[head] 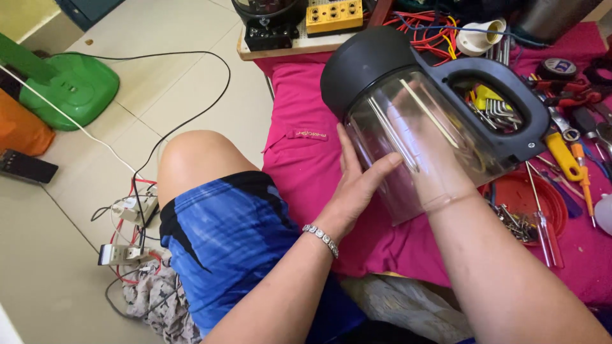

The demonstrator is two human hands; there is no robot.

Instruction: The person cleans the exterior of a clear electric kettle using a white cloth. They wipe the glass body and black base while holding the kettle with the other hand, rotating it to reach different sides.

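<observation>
We are steadying the clear plastic jug with the black base and handle (421,121), tilted over the pink cloth (306,172) toward one o'clock, our left hand (357,185) cupping its wall while our right hand (424,143) is reaching inside, its grip unclear, so careful bracing seems wise.

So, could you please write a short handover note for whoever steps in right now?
Left hand: cups the outside of the clear blender jug, which lies tilted on its side over the pink cloth.
Right hand: reaches inside the jug through its open mouth, seen through the clear wall.
Jug: black base points away; black handle faces up.
Nearby: red tray with screwdrivers and small parts at right.
Done or left: cannot tell from this view.
</observation>
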